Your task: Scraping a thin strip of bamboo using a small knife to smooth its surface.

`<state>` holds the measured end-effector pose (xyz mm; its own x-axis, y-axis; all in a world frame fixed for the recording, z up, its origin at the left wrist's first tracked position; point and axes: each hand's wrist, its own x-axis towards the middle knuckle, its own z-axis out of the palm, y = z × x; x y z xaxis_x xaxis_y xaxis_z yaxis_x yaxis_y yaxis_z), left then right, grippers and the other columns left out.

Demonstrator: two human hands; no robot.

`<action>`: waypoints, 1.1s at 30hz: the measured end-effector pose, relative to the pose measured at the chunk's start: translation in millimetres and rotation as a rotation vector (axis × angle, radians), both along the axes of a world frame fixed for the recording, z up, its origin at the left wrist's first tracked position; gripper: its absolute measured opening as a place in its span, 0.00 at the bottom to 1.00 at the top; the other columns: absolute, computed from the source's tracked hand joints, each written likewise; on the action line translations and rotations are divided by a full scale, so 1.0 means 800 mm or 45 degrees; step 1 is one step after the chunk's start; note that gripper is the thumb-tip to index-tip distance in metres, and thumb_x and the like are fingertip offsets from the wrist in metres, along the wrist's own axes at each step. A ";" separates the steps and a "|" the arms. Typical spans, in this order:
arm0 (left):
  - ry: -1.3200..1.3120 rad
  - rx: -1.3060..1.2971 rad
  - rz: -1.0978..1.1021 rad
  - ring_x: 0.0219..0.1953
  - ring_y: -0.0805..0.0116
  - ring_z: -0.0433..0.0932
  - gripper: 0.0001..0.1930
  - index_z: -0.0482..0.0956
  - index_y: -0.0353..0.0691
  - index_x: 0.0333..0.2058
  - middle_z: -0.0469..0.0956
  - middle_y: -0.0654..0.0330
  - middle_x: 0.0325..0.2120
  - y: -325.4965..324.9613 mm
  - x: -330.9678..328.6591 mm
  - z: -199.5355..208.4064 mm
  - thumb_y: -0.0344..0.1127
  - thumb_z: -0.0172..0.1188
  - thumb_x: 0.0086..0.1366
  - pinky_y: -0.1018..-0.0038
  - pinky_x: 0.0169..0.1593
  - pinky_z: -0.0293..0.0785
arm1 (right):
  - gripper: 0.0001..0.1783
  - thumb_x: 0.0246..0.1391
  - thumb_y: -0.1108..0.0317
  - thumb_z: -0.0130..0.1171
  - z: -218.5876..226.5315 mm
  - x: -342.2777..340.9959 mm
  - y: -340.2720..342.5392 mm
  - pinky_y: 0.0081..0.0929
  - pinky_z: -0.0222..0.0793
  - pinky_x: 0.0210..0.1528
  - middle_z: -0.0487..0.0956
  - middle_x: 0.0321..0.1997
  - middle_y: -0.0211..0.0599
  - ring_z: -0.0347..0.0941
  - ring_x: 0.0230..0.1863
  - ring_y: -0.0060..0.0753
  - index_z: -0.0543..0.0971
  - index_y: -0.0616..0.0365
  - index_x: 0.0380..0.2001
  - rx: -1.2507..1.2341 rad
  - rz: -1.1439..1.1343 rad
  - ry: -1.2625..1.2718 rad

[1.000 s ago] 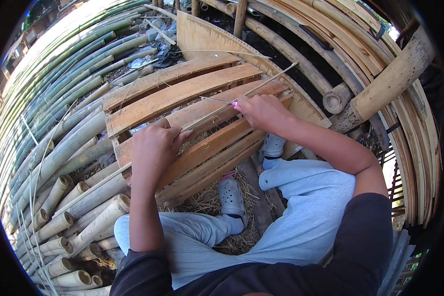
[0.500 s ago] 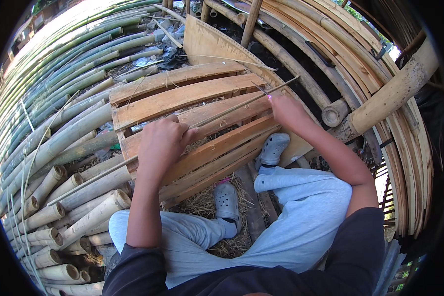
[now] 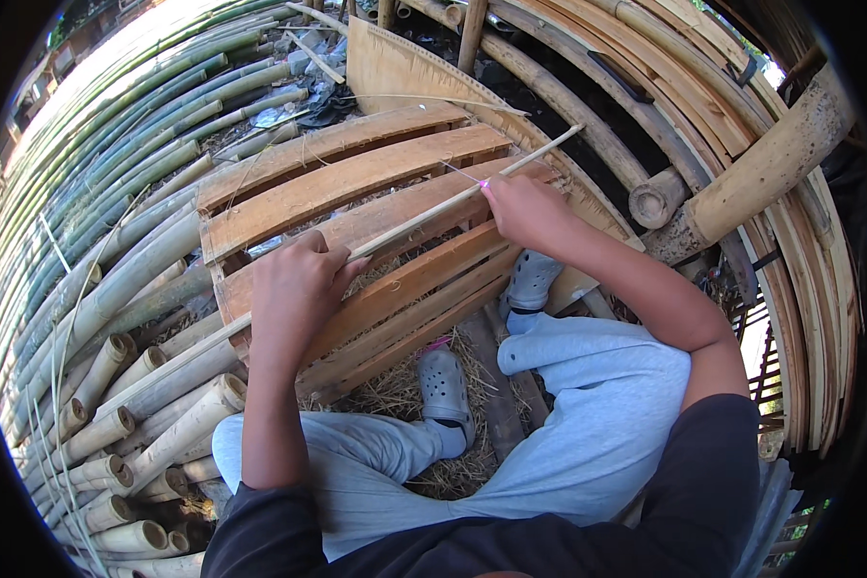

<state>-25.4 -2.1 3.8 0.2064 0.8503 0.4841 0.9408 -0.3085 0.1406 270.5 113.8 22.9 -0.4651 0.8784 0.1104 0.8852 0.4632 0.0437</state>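
A long, thin bamboo strip (image 3: 419, 223) runs slantwise over a slatted wooden crate (image 3: 342, 195), from the lower left up to the far right. My left hand (image 3: 297, 284) is closed around the strip, thumb along it. Farther along, my right hand (image 3: 530, 210) is closed on a small knife (image 3: 464, 172), whose thin blade sticks out to the upper left from a pink spot at my fingers. The blade lies against or just over the strip; contact cannot be made out. Most of the knife's handle is hidden in my fist.
Many bamboo poles (image 3: 144, 236) lie stacked on the left. Wooden planks (image 3: 809, 328) curve along the right, with a thick bamboo post (image 3: 761, 169) in front. A plywood sheet (image 3: 395, 63) leans behind the crate. My feet in grey clogs (image 3: 442, 385) rest near straw and boards.
My right hand has come left and slightly nearer along the strip, bringing the knife with it. My left hand has shifted slightly left. The strip now shows a paler side.
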 end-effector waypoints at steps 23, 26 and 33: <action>0.021 -0.019 0.035 0.24 0.57 0.78 0.16 0.83 0.42 0.24 0.73 0.58 0.21 -0.010 -0.012 0.005 0.47 0.67 0.63 0.60 0.29 0.71 | 0.17 0.71 0.61 0.47 0.007 -0.093 -0.070 0.49 0.78 0.28 0.81 0.22 0.53 0.82 0.27 0.56 0.76 0.65 0.35 -0.112 0.295 0.045; 0.008 -0.015 0.007 0.24 0.56 0.78 0.16 0.83 0.42 0.24 0.73 0.58 0.21 -0.005 -0.006 0.004 0.47 0.67 0.63 0.60 0.29 0.71 | 0.14 0.69 0.64 0.49 -0.005 -0.028 -0.016 0.47 0.80 0.33 0.84 0.28 0.49 0.84 0.33 0.52 0.78 0.62 0.35 0.055 -0.040 -0.034; -0.016 -0.036 0.025 0.24 0.55 0.76 0.13 0.84 0.42 0.26 0.73 0.57 0.21 -0.004 -0.006 0.003 0.45 0.68 0.62 0.59 0.30 0.69 | 0.18 0.72 0.61 0.45 0.011 -0.056 -0.044 0.49 0.78 0.31 0.82 0.24 0.53 0.82 0.29 0.57 0.75 0.64 0.34 -0.095 0.076 0.027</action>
